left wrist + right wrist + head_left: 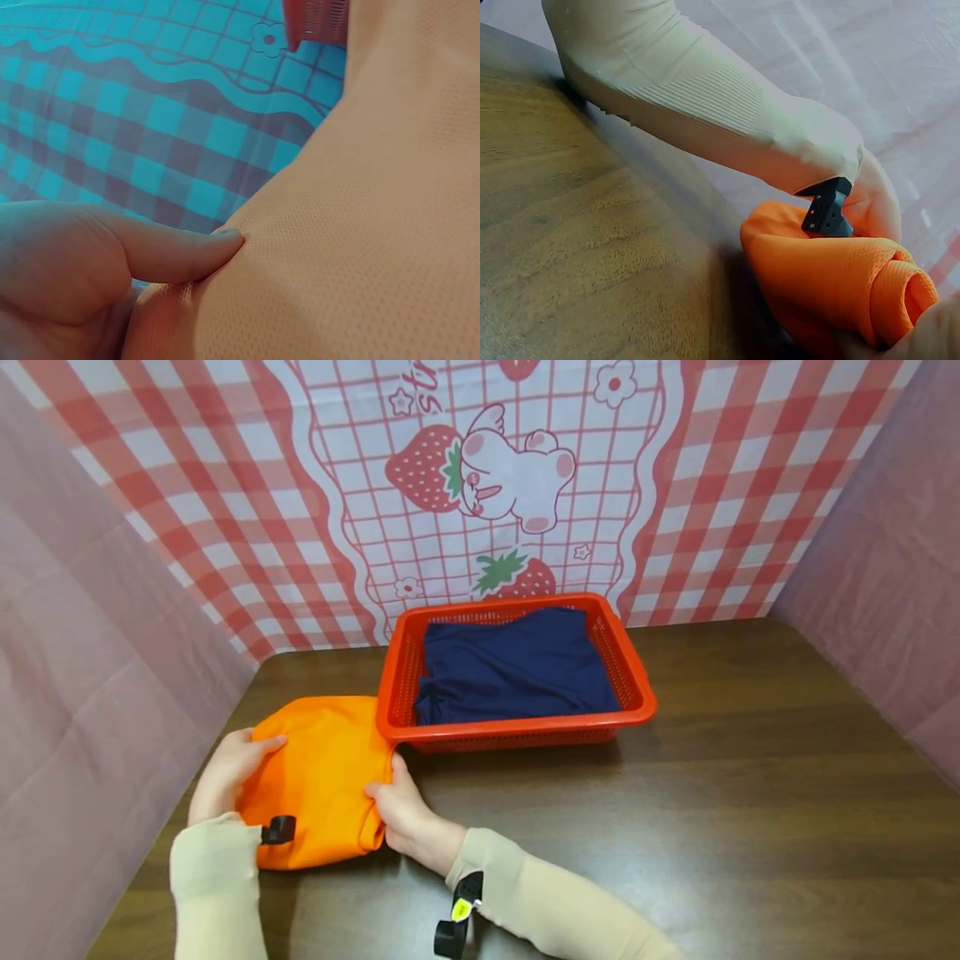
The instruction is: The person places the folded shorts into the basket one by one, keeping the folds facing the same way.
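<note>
A folded orange cloth (318, 777), perhaps a garment, is held between both hands, left of the red basket. My left hand (223, 772) pinches its left edge, thumb on top and the other fingers hidden beneath. In the left wrist view that thumb (180, 251) presses into the fabric (352, 225). My right hand (408, 817) grips the right edge near the basket's front left corner. The right wrist view shows the orange bundle (817, 274) with rolled, layered folds at its end, close over the table's edge.
The red plastic basket (517, 727) stands at the back middle, with a folded navy cloth (517, 668) lying inside. Its left corner overlaps the orange cloth in the head view. Behind it hangs a checked strawberry curtain (247, 510). Pink drapes (877, 568) flank the wooden table (750, 793).
</note>
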Action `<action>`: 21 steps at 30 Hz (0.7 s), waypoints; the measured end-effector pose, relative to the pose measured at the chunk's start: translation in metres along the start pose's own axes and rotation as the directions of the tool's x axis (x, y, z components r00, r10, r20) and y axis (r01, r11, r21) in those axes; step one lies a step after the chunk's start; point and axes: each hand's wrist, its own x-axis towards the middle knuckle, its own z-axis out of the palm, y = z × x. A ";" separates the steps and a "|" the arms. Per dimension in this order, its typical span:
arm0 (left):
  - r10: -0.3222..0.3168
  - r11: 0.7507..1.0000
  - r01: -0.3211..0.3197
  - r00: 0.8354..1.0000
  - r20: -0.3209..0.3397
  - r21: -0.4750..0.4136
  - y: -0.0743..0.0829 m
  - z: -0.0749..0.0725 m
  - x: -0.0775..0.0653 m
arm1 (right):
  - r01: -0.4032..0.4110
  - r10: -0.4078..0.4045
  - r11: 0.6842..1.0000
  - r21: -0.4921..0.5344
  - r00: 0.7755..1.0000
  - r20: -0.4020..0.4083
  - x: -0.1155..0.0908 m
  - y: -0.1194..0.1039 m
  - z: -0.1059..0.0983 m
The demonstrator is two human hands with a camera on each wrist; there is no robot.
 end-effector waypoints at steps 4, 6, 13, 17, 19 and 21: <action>0.022 1.000 -0.022 1.000 -0.016 0.021 0.002 -0.006 -0.003 | -0.024 0.024 1.000 -0.003 1.000 0.009 -0.002 0.000 0.003; 0.038 0.999 -0.037 0.999 -0.031 0.023 0.003 -0.007 -0.004 | -0.023 0.023 1.000 0.006 1.000 0.001 -0.002 -0.001 0.005; 0.060 0.994 -0.053 0.996 -0.072 0.095 0.008 -0.012 -0.011 | -0.015 0.014 1.000 0.027 1.000 0.027 -0.006 -0.003 0.012; 0.069 0.994 -0.061 0.994 -0.084 0.092 0.009 -0.017 -0.017 | -0.014 0.012 0.999 0.031 0.999 0.051 -0.008 -0.005 0.014; 0.063 0.995 -0.056 0.995 -0.081 0.078 0.010 -0.020 -0.019 | -0.014 0.012 0.999 0.030 0.998 0.055 -0.009 -0.006 0.016; 0.056 0.996 -0.051 0.996 -0.076 0.067 0.010 -0.022 -0.021 | -0.015 0.014 0.999 0.030 0.998 0.054 -0.011 -0.006 0.017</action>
